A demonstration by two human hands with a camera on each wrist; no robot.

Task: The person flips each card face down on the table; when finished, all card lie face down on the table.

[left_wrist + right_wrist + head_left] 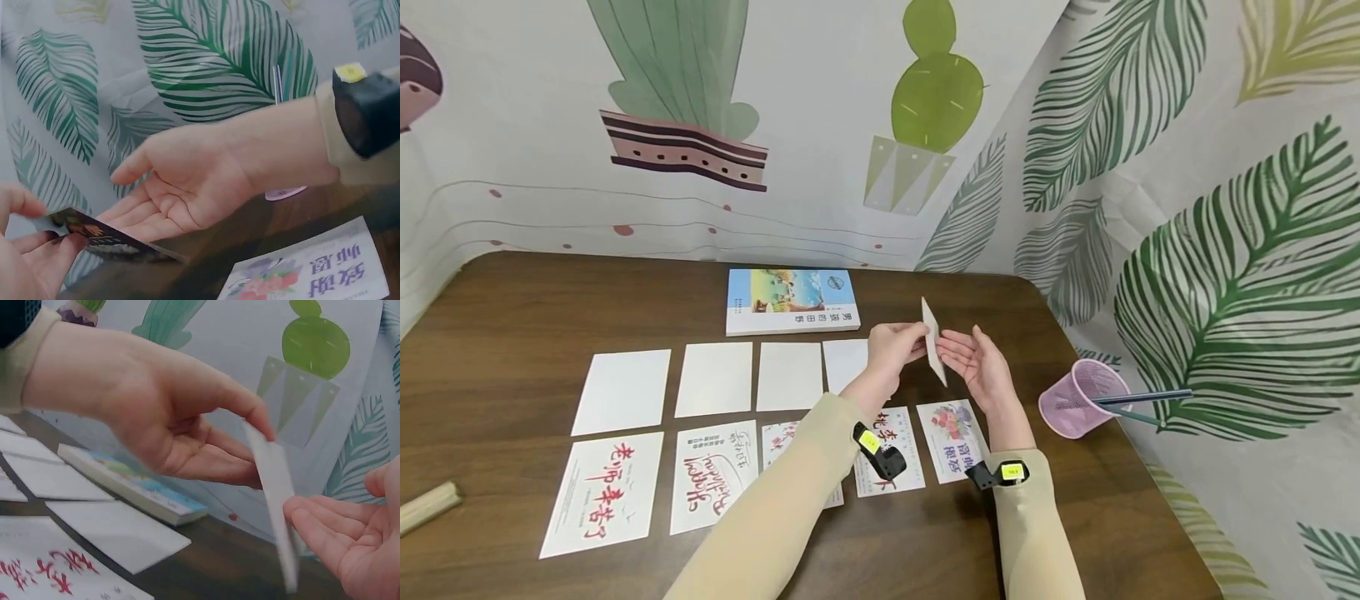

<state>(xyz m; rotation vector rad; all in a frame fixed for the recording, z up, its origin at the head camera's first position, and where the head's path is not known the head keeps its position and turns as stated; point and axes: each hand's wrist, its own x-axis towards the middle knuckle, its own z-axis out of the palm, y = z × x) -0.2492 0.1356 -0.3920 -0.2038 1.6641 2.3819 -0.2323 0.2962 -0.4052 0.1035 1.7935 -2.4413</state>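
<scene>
Right of centre in the head view, I see a thin, stiff card (933,348) held nearly upright: the left hand (890,354) pinches it, while the right hand (981,367), fingers extended, touches its other face, apparently steadying it. Lower left, flat rectangular cards (714,379) form two rows, spaced presumably against overlap.

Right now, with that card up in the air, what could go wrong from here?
The left hand pinches the raised card by one side while the right hand's fingers look extended, not gripping, so it might slip.

If lowered loosely, it could land across the partly hidden white card or the flower-printed card.

A wide right-arm swing might knock the pink cup near the table's edge.
</scene>
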